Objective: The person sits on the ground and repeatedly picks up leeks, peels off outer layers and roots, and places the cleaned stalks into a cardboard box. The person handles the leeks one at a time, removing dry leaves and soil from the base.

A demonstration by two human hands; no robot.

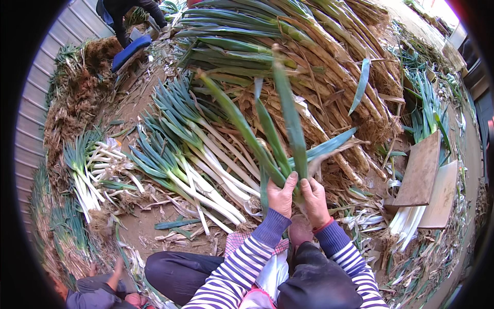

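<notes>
My left hand and my right hand are side by side in front of my knees. Both grip a leek-like green onion, whose green leaves fan up and away from me. Its lower end is hidden or blurred below the hands. Left of my hands, cleaned green onions with white stalks lie on the ground, roots towards me. Beyond my hands rises a large heap of untrimmed green onions with dry brown outer leaves.
Two wooden boards rest over a green onion bundle at right. Another bundle lies far left. A co-worker sits at lower left; another person is near a blue-topped stool at upper left. Leaf scraps litter the ground.
</notes>
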